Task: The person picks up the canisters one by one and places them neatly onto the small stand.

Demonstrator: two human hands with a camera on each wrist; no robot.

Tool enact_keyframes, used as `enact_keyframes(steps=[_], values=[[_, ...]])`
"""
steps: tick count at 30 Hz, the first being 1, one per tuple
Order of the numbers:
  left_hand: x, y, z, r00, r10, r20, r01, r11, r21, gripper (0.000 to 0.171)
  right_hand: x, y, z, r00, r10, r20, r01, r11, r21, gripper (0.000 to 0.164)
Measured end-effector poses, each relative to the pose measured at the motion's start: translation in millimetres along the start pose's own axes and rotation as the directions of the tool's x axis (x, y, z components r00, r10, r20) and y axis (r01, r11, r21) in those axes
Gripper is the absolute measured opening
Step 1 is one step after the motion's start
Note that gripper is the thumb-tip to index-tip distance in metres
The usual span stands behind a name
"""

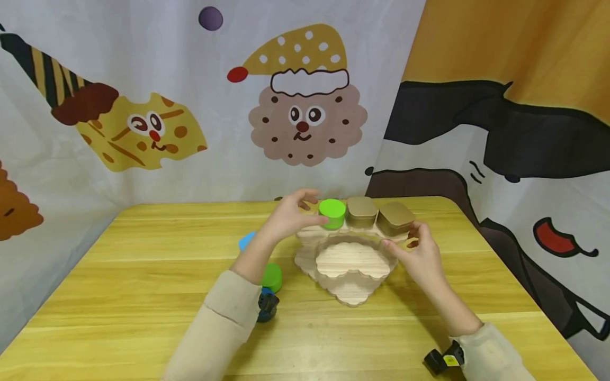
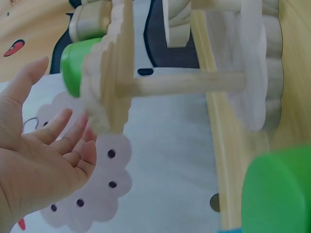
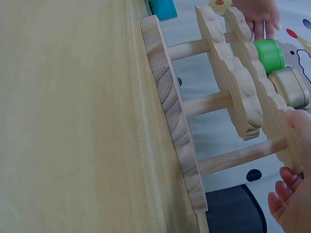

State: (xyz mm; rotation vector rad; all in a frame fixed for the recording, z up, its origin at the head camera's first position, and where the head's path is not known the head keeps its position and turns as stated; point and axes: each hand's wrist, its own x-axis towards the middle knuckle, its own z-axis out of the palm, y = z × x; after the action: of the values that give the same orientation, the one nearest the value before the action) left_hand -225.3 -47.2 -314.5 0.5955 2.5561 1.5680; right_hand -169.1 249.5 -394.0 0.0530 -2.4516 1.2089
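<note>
Cartoon-printed cloth [image 1: 181, 47] hangs behind a wood-grain table [image 1: 143, 296].

Head view: a tiered wooden stand [image 1: 352, 259] sits at five o'clock from centre, its top tier [image 1: 310, 234] bearing a green tin [image 1: 332, 214] at eleven, one gold tin [image 1: 361, 211] at twelve and another gold tin [image 1: 396, 218] at two. At ten o'clock the left hand [image 1: 287, 216] spreads beside the green tin; at three the right hand [image 1: 421, 254] pinches the tier's corner.

Left wrist view: the left palm, at eight o'clock, grips nothing.

Right wrist view: thumb and curled fingers take the tier's end at four o'clock. Best, probably, to steady that corner and nudge tins gently, since they sit near the rim.
</note>
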Motion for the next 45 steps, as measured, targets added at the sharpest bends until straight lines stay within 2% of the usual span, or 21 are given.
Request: enact_keyframes(steps=[14,22,31,37,45], values=[[-46.4,-9.0,-42.5,0.992,0.083,-0.099,-0.086,0.996,-0.031,0.059,0.7,-1.7,1.0,1.000,0.004,0.004,-0.004,1.000,0.011,0.066],[-67.3,-26.6,-61.3,0.988,0.034,-0.150,-0.037,0.999,-0.015,0.061,0.9,-2.0,1.0,1.000,0.000,0.000,0.000,1.000,0.014,0.066],[-78.2,-62.7,-71.4,0.985,-0.010,-0.171,0.008,1.000,-0.016,0.060,0.1,-1.3,1.1,1.000,0.006,0.001,-0.006,1.000,0.012,0.066],[-80.1,-84.1,-74.9,0.982,-0.053,-0.180,0.049,0.998,-0.029,0.061,-0.6,-0.8,0.7,1.000,0.012,0.004,-0.012,1.000,0.008,0.067],[-79.3,-110.8,-78.3,0.988,-0.084,-0.127,0.080,0.996,-0.031,0.066,-0.9,-1.3,-0.5,1.000,0.010,0.004,-0.010,1.000,0.004,0.067]])
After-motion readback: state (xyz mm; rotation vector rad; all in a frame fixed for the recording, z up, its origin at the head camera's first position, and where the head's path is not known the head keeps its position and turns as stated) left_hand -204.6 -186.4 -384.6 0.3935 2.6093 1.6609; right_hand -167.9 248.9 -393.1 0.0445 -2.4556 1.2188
